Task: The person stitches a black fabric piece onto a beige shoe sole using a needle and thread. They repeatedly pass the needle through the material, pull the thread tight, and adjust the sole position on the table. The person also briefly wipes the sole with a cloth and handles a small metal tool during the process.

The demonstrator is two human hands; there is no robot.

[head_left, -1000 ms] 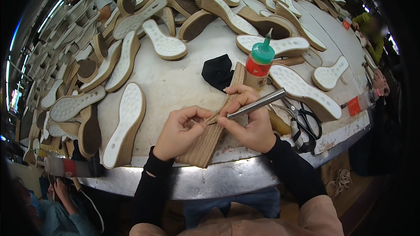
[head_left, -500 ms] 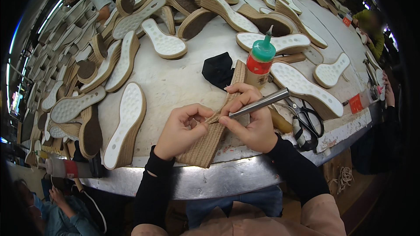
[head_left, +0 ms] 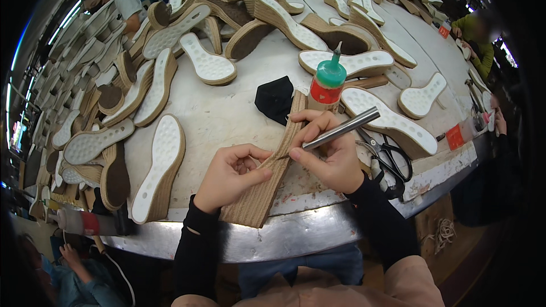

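Facing a broad white worktable (head_left: 210, 113), we have a tan woven wedge sole (head_left: 253, 202) at its near edge, beneath our hands. Our left hand (head_left: 229, 177) sits at the sole's side, thumb and forefinger close together, and we cannot tell whether they pinch anything; our right hand (head_left: 330, 150) holds a slim metal tool (head_left: 352, 124), its thin tip at the woven surface.

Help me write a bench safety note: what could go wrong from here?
The metal tool in the right hand slants toward the left hand, so a slip might jab it. The green-capped bottle stands close by the far end of the wedge sole; a shove could knock it over. The scissors lie near the black right sleeve, which might snag them.
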